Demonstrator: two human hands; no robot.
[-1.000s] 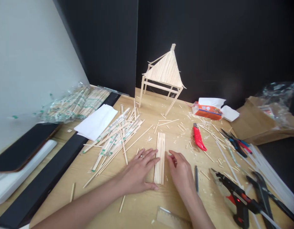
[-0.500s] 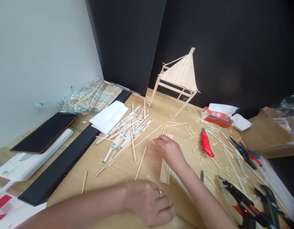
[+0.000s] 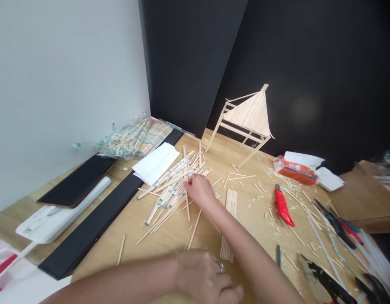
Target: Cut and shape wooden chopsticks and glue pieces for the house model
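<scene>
My right hand reaches over the pile of thin wooden chopsticks, some bare and some in clear, green-marked wrappers. Its thumb and fingers are pinched at one bare stick on the pile's right side. Low in front, my left hand is closed with curled fingers and a ring; what it may hold is hidden. Under my right forearm runs a flat row of sticks laid side by side. Behind stands a stick-built model with a slatted triangular roof panel on thin legs.
A red utility knife lies on the right among offcuts. Beyond it are pliers, a hot glue gun, glue sticks, an orange tissue pack and a cardboard box. Left are bagged chopsticks, white paper and a phone.
My right hand has moved left from the flat row of sticks to the chopstick pile. My left hand stays low and closed. The view has shifted a little.
</scene>
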